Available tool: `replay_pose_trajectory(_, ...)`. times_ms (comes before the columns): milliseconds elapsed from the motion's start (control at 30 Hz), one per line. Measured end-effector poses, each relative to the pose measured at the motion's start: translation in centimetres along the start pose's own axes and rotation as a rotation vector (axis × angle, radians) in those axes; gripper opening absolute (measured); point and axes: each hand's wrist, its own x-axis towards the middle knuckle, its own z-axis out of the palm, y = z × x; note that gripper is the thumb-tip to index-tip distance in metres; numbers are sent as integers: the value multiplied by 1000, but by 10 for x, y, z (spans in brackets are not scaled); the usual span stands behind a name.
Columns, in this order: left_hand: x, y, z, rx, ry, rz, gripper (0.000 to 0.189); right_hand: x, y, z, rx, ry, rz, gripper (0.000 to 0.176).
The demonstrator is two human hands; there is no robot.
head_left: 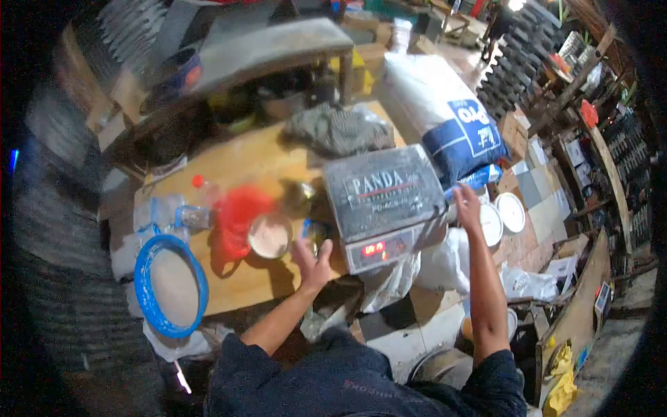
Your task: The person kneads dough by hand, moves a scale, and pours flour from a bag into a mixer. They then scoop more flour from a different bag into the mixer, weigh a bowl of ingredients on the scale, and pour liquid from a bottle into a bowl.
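Note:
My left hand [313, 263] is over the wooden table's front edge, thumb and fingers apart, holding nothing. Just left of it stands a bowl [269, 235] of pale powder, against a blurred red plastic bag [236, 212]. A digital scale [381, 251] with red lit digits is at the table's right. On top of it lies a dark box lettered PANDA [382, 191]. At the box's right side is my right hand [467, 207], its fingers curled around something small that is too blurred to name. Farther left, a blue basin [142, 281] holds more pale powder.
A large white and blue sack [445, 111] stands behind the box. Striped cloth [340, 130] lies at the table's back, below a raised shelf [271, 48]. Clear plastic bags [163, 214] are at the left. Round white lids [511, 212] and a white bag [445, 260] are at the right.

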Motion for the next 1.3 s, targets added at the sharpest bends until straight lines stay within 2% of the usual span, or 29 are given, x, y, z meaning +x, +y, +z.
replay_pose_trajectory(67, -18, -52, -24, 23, 170, -139, 74, -62, 17, -28, 172, 90, 50, 26)
replay_pose_trajectory(133, -13, -73, -49, -61, 338, -99, 67, -139, 45, -57, 2, 109, 241, 27)
replay_pose_trajectory(167, -2, -119, -51, -3, 270, -166, 62, -183, 68, -68, 55, 103, 395, 26)
replay_pose_trajectory(233, 14, -157, -65, 67, 167, -237, 57, -288, 138, -89, 265, 105, 799, 27)
replay_pose_trajectory(267, 27, -159, -69, 20, 77, -339, 48, -340, 160, -97, 424, 120, 1046, 28)
replay_pose_trajectory(333, 52, -150, -61, -99, -96, -504, 33, -417, 145, -107, 425, 273, 1327, 29)
replay_pose_trajectory(400, 71, -152, -61, -297, -43, -599, 30, -497, 150, -101, 614, 353, 1340, 31)
replay_pose_trajectory(433, 86, -188, -65, -259, -72, -487, 29, -520, 131, -88, 543, 556, 1382, 30)
replay_pose_trajectory(500, 89, -138, -68, -325, -112, -625, 28, -541, 84, -75, 551, 684, 1396, 29)
replay_pose_trajectory(533, 112, -155, -69, -364, -201, -463, 27, -543, 64, -54, 546, 772, 1397, 28)
replay_pose_trajectory(567, 98, -121, -78, -257, -254, -501, 27, -577, 66, -59, 735, 715, 1365, 23)
replay_pose_trajectory(600, 83, -107, -84, -320, -326, -438, 27, -592, 45, -59, 756, 859, 1298, 16)
replay_pose_trajectory(633, 68, -94, -90, -240, -341, -422, 25, -606, 26, -62, 760, 898, 1214, 13)
replay_pose_trajectory(667, 40, -52, -96, -250, -397, -401, 25, -623, 17, -64, 651, 893, 1207, 14)
replay_pose_trajectory(700, 30, -61, -97, -109, -416, -340, 24, -647, 17, -66, 629, 892, 1143, 15)
replay_pose_trajectory(733, 25, -70, -95, 32, -421, -276, 23, -640, -21, -70, 561, 958, 1094, 19)
replay_pose_trajectory(800, -30, -24, -94, -53, -624, -270, 22, -673, -33, -67, 625, 891, 900, 22)
replay_pose_trajectory(833, -42, -7, -96, 142, -797, -214, 19, -666, -66, -63, 653, 887, 924, 24)
replay_pose_trajectory(867, -52, -21, -87, 165, -848, -178, 19, -679, -74, -59, 676, 787, 817, 27)
replay_pose_trajectory(900, -62, -51, -74, 488, -962, 623, 20, -686, -99, -60, 757, 731, 824, 31)
replay_pose_trajectory(933, -71, -63, -66, 758, -952, 1457, 20, -695, -112, -52, 792, 687, 767, 30)
replay_pose_trajectory(967, -83, -53, -59, 370, -1205, 1023, 22, -674, -134, -27, 783, 641, 724, 30)
replay_pose_trajectory(1000, -140, -24, -56, 30, -1383, 570, 24, -678, -148, -18, 822, 594, 657, 34)
replay_pose_trajectory(1067, -198, -27, -29, 50, -1639, 662, 28, -684, -176, -7, 928, 595, 592, 44)
replay_pose_trajectory(1133, -281, 17, -40, 73, -1837, 594, 32, -695, -200, 2, 1033, 693, 589, 62)
replay_pose_trajectory(1200, -322, -13, -15, -11, -2099, 833, 36, -706, -222, 12, 1206, 880, 568, 68)
replay_pose_trajectory(1233, -347, -19, -11, -66, -2156, 806, 38, -714, -219, 21, 969, 1106, 527, 73)
replay_pose_trajectory(1267, -373, -22, -14, -114, -2206, 766, 40, -733, -210, 30, 990, 1230, 582, 70)
replay_pose_trajectory(1300, -385, -10, -25, -109, -2349, 680, 42, -749, -206, 43, 1031, 1339, 652, 67)
